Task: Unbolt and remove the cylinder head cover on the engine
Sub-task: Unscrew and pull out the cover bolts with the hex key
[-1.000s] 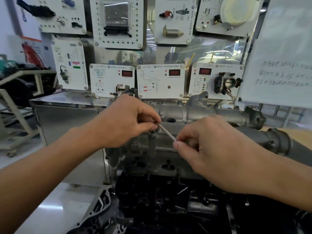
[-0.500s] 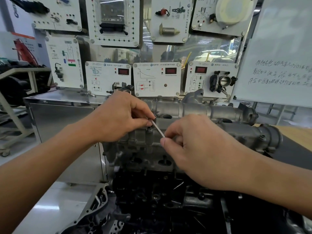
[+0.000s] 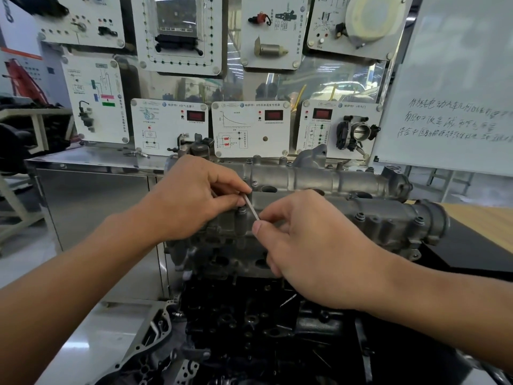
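Change: since half a second ago almost nothing moves; both hands keep their pinch on the thin rod (image 3: 252, 209), now slightly more to the left of the frame.
Left hand (image 3: 191, 198): at centre, thumb and forefinger pinch the upper end of the rod.
Right hand (image 3: 313, 245): just right of centre, thumb and forefinger pinch the lower end.
Cylinder head cover (image 3: 388, 218): grey casting at centre right, partly behind both hands, on the dark engine (image 3: 249, 323).
Background: white training panels (image 3: 249, 129) at the top, whiteboard (image 3: 458, 79) at the upper right.

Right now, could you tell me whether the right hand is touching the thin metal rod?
Touching. The head view shows the right hand pinching the lower end of the thin metal rod.
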A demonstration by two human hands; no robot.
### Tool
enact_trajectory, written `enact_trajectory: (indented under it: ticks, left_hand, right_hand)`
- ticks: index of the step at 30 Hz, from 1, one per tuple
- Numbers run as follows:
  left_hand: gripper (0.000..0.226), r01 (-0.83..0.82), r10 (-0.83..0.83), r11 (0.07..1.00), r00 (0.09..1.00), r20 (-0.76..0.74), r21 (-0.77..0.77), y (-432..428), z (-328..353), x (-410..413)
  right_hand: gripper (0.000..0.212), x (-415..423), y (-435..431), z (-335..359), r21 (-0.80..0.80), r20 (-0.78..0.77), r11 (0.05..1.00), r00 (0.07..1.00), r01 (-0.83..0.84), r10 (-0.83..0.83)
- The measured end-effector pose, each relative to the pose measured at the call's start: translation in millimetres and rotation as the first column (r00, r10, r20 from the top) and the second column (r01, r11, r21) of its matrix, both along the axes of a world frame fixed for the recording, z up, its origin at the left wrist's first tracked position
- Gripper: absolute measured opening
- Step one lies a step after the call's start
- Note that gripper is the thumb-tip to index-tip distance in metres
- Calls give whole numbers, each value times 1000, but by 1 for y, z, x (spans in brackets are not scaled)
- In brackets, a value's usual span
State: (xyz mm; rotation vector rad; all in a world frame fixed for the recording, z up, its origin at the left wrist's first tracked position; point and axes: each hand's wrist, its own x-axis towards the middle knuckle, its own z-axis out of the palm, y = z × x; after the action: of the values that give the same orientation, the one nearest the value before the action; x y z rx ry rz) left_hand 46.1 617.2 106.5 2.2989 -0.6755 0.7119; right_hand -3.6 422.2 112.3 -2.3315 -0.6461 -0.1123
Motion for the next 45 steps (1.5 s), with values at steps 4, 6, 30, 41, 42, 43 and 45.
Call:
enact_trajectory:
  ticks: [4, 6, 30, 41, 42, 43, 45]
  left_hand:
    - [28, -25, 23, 999, 998, 54, 37, -2, -4, 0]
    - [28, -39, 34, 997, 996, 76, 62, -3, -5, 1]
    - [20, -12, 14, 1000, 996, 89, -22, -4, -8, -2]
    - [21, 53, -52, 997, 999, 14, -51, -1, -6, 0]
    - [24, 58, -58, 996, 998, 9, -61, -2, -6, -1]
    - [26, 56, -55, 996, 998, 11, -68, -3, -5, -1]
    - [27, 47, -45, 996, 999, 21, -79, -5, -5, 1]
  right_hand:
    - [42, 5, -10, 4, -59, 31, 998, 999, 25, -23]
    - [43, 7, -16, 9, -106, 47, 994, 999, 29, -24]
    - [35, 28, -31, 24, -630, 384, 776, 868, -4, 316]
    - [36, 38, -37, 19, -659, 400, 750, 821, -49, 406]
    - [38, 39, -38, 20, -665, 398, 745, 818, -55, 416]
    - [40, 41, -38, 21, -673, 397, 737, 812, -59, 428]
    - [41, 43, -40, 23, -687, 395, 723, 800, -69, 452]
